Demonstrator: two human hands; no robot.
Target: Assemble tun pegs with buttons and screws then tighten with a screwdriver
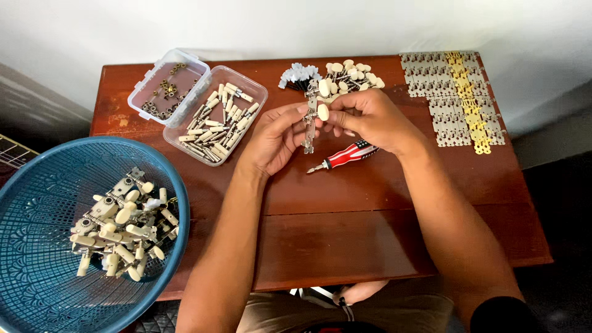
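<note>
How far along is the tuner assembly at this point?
Done: a pile of finished tuner sets lies in the blue basket. In hand: the left hand and right hand both hold one tuner strip. Left: loose pegs in the clear tray, knobs and bare metal plates on the table.

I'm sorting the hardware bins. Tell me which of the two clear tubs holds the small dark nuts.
The far-left clear tub, nearest the table's back corner, holds them. The neighbouring tub holds cream-coloured pegs instead.

Near half of worktop point(370, 240) lay open to my reach. Screwdriver point(345, 155) lay just under my hands; clear tubs point(203, 105) left, metal plates point(456, 98) right, blue basket point(37, 203) overhanging near-left.
</note>
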